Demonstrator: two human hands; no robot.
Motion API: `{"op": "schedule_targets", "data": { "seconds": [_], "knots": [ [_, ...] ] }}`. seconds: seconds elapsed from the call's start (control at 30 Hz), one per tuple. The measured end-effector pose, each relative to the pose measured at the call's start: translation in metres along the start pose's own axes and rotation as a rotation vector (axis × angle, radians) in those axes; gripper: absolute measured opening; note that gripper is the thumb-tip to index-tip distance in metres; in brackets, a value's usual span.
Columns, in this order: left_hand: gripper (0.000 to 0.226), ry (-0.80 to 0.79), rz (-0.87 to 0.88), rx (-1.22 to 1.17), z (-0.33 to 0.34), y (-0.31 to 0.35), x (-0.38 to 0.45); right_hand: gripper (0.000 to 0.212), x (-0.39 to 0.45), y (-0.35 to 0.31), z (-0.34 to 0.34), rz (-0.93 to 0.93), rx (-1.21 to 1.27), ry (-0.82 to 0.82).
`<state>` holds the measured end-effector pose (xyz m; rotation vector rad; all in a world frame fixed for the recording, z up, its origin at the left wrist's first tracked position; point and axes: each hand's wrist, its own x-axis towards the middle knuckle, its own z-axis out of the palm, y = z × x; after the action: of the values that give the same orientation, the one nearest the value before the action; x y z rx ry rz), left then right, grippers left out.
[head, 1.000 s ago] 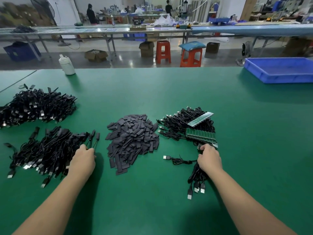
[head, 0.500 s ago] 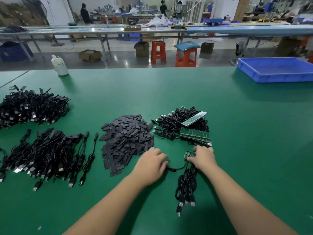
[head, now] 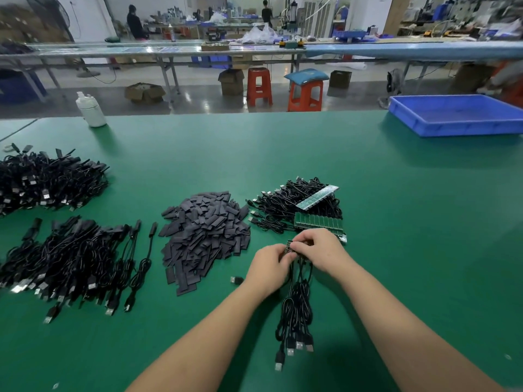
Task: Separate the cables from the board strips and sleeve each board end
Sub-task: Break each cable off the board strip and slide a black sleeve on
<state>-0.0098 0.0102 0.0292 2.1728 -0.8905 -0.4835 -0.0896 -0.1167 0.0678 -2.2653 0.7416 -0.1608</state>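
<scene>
My left hand (head: 268,267) and my right hand (head: 317,246) both pinch a small green board strip (head: 290,247) just above the green table. From the strip several black USB cables (head: 295,309) trail toward me, plugs nearest. Behind my hands lies a heap of cables with green board strips (head: 318,222) on top. A pile of flat dark sleeves (head: 205,233) sits left of my hands. Further left lies a pile of sleeved cables (head: 73,258).
Another black cable heap (head: 48,179) lies at the far left. A white bottle (head: 90,108) stands at the back left and a blue tray (head: 455,114) at the back right. A loose plug (head: 236,280) lies by my left wrist. Stools and benches stand beyond the table.
My left hand left the sleeved cable pile on the left and moved right to join my right hand on the board strip. My right hand drew the strip and cables toward me.
</scene>
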Motion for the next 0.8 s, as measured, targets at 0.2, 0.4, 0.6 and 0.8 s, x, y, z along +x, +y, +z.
{"op": "schedule_targets", "data": {
  "seconds": [0.2,0.4,0.6,0.8],
  "knots": [
    [0.029,0.068,-0.102,-0.076,-0.006,0.009,0.001,0.013,0.000,-0.017,0.000,-0.035,-0.176,0.069],
    [0.047,0.135,-0.150,-0.078,-0.006,0.017,-0.002,0.014,-0.001,-0.018,0.004,-0.041,-0.171,0.167],
    [0.033,0.210,-0.151,-0.254,-0.030,0.013,-0.006,0.017,0.005,0.005,-0.007,-0.103,-0.242,0.172],
    [0.049,0.284,0.060,-0.031,-0.064,0.017,-0.010,0.031,0.012,0.036,-0.016,-0.020,-0.430,0.181]
  ]
}}
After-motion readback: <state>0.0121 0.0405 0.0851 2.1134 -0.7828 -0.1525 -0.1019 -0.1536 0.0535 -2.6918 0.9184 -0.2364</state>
